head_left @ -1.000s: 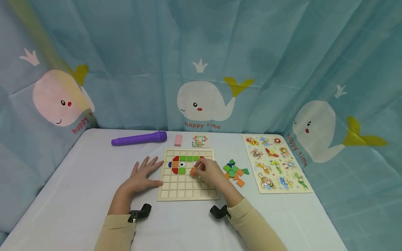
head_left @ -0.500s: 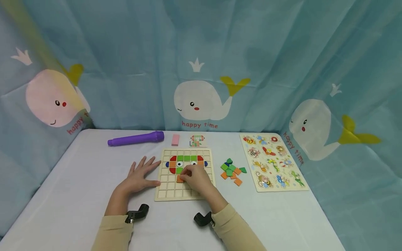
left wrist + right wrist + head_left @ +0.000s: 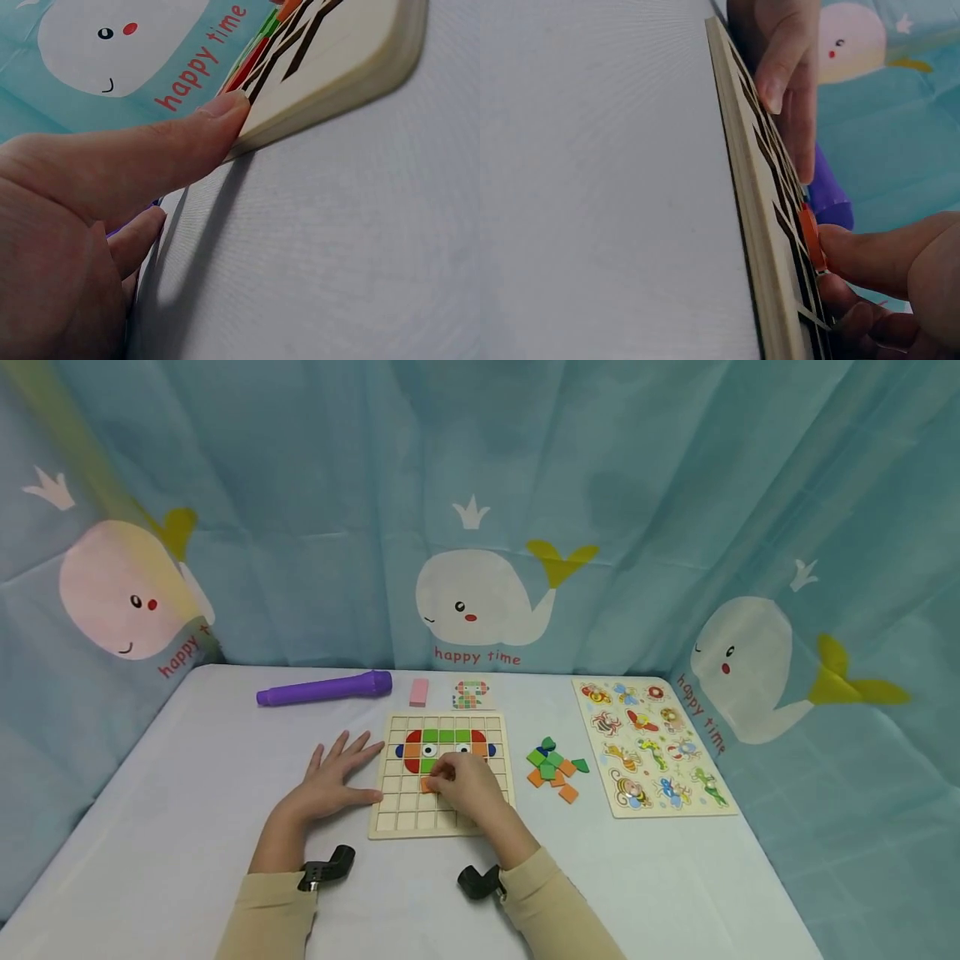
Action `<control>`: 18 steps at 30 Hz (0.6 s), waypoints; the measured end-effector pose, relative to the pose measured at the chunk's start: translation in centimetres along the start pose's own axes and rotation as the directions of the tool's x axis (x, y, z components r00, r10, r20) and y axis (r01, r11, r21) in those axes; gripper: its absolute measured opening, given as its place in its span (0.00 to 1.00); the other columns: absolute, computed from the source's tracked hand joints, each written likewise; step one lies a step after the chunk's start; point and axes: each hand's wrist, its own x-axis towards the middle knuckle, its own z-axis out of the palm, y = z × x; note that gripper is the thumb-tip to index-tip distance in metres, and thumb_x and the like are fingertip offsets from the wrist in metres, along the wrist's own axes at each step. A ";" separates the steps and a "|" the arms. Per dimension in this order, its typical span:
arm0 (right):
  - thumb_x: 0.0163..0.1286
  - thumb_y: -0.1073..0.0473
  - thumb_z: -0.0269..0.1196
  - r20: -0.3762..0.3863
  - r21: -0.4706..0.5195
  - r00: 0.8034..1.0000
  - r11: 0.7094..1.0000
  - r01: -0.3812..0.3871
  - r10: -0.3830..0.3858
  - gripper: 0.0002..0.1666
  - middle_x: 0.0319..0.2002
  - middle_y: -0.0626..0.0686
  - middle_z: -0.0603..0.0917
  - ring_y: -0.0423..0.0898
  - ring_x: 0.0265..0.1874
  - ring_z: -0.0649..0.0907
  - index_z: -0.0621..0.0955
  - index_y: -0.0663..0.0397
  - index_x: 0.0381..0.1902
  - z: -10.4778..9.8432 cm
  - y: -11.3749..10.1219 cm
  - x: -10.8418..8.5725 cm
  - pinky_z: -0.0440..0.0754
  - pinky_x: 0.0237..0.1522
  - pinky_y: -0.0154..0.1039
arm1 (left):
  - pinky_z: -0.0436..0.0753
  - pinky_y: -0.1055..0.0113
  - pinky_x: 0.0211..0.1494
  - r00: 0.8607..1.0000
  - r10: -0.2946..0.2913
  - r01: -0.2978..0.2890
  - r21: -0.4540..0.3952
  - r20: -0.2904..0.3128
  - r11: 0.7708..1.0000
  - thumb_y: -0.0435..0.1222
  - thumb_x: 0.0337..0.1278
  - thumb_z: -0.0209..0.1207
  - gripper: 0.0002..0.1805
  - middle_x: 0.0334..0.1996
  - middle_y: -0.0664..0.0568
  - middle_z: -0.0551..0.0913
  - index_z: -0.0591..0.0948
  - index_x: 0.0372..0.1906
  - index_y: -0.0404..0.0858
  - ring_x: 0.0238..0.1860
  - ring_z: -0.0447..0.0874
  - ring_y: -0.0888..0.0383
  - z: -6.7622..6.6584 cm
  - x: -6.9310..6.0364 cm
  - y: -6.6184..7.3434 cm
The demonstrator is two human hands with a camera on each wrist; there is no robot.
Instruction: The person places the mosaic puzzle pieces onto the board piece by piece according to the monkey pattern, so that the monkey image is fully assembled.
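Note:
A light wooden grid board (image 3: 393, 820) lies flat on the table, with red, green, orange, blue and eye-marked tiles set in its upper half as a face-like pattern. My right hand (image 3: 471, 785) pinches an orange square tile (image 3: 427, 785) just below the pattern's left part; the right wrist view shows this tile (image 3: 811, 238) tilted against the grid. Part of the pattern is hidden behind that hand. Spread wide, my left hand (image 3: 330, 783) rests at the board's left edge. Its thumb (image 3: 217, 112) touches the board's rim in the left wrist view.
Loose green, orange and blue tiles (image 3: 553, 763) lie right of the board. Farther right is an insect picture puzzle (image 3: 652, 752). Behind the board are a pattern card (image 3: 471, 695), a pink block (image 3: 419, 692) and a purple microphone-shaped object (image 3: 324, 689). A whale-print curtain (image 3: 337, 593) surrounds the table.
Over the last second my right hand has carried the orange tile left and slightly nearer me, uncovering the pattern's right eye. It has barely moved since half a second ago. My left hand stays put.

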 end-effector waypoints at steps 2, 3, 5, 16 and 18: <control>0.65 0.50 0.72 0.004 -0.001 1.000 1.000 -0.016 0.016 0.08 0.26 0.40 0.79 0.37 0.27 0.76 0.86 0.45 0.36 -0.1 -0.1 0.0 0.74 0.29 0.31 | 0.24 0.34 0.76 1.000 0.000 0.000 -0.001 0.002 1.000 0.62 0.47 0.69 0.53 0.81 0.40 0.51 0.64 0.78 0.46 0.81 0.31 0.35 0.0 0.0 0.1; 0.65 0.49 0.72 0.002 -0.012 1.000 1.000 -0.026 0.026 0.09 0.27 0.40 0.79 0.37 0.27 0.75 0.86 0.45 0.37 0.0 -0.2 0.0 0.74 0.28 0.31 | 0.24 0.34 0.76 1.000 0.000 0.000 -0.001 0.002 1.000 0.62 0.47 0.69 0.53 0.81 0.40 0.51 0.64 0.78 0.46 0.81 0.31 0.35 0.0 0.0 0.1; 0.64 0.49 0.72 -0.007 -0.031 0.999 0.998 -0.053 0.053 0.11 0.28 0.42 0.78 0.38 0.26 0.74 0.84 0.46 0.39 0.1 -0.4 0.0 0.72 0.26 0.32 | 0.24 0.34 0.77 1.000 -0.004 0.004 0.005 0.004 1.000 0.63 0.47 0.69 0.54 0.81 0.40 0.51 0.64 0.78 0.47 0.81 0.31 0.36 0.0 0.1 0.1; 0.63 0.45 0.73 -0.021 -0.095 0.986 0.981 -0.168 0.167 0.17 0.22 0.44 0.76 0.41 0.20 0.74 0.78 0.46 0.30 0.1 -1.7 -0.5 0.68 0.20 0.36 | 0.25 0.33 0.77 1.000 -0.008 0.008 0.016 -0.007 1.000 0.62 0.45 0.70 0.54 0.80 0.39 0.52 0.65 0.77 0.45 0.81 0.33 0.33 -0.2 0.0 0.4; 0.63 0.47 0.73 -0.026 -0.098 0.984 0.979 -0.177 0.176 0.16 0.22 0.44 0.76 0.41 0.21 0.74 0.79 0.46 0.29 -0.1 -1.9 -0.6 0.68 0.21 0.36 | 0.25 0.33 0.77 1.000 -0.008 0.008 0.016 -0.006 1.000 0.62 0.45 0.70 0.54 0.80 0.39 0.52 0.65 0.77 0.45 0.81 0.33 0.33 -0.3 0.0 0.4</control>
